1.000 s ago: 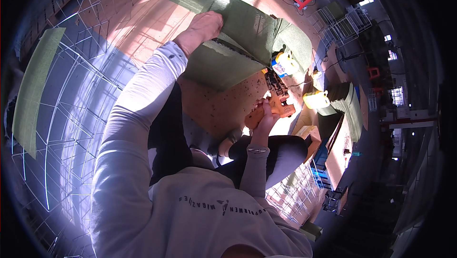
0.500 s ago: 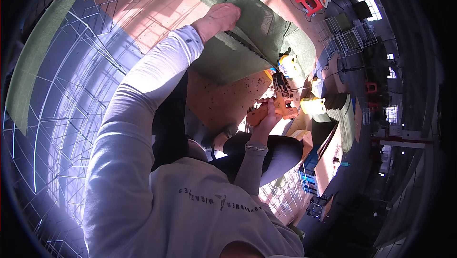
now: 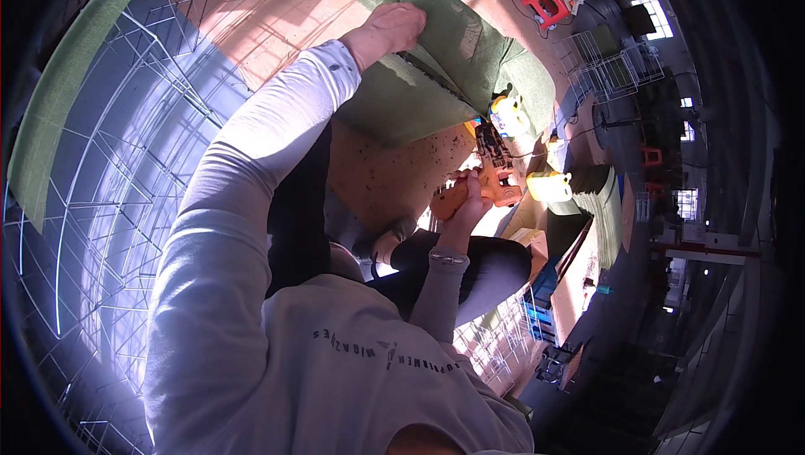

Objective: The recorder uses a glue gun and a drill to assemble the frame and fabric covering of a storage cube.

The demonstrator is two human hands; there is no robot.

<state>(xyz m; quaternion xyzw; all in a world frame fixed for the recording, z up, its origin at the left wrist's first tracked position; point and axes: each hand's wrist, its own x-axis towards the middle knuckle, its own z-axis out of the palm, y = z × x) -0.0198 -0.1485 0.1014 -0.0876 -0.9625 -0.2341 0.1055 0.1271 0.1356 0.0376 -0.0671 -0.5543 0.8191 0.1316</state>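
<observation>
My left hand (image 3: pixel 390 29) is closed at the edge of a green felt-like sheet (image 3: pixel 402 103), its fingers curled and partly hidden. The sheet is folded or joined with other green panels (image 3: pixel 465 48), with a dark seam between them. Closer to my legs, my right hand (image 3: pixel 472 205) grips an orange pistol-shaped tool (image 3: pixel 492 171). Its front is dark and smeared, and points away from me toward the green panels. A yellow-and-white container (image 3: pixel 508 116) stands beside the tool's front end.
A brown board (image 3: pixel 377 174) with dark crumbs lies under the work. Wire grid panels (image 3: pixel 109 178) fill the left side, with a green strip (image 3: pixel 63 103) on them. At right are a yellow container (image 3: pixel 549 187), stacked green sheets (image 3: pixel 599 212) and a red stool (image 3: pixel 545 6).
My right hand and the orange tool have shifted slightly to the left. My left hand stays at the green sheet, almost unmoved.
</observation>
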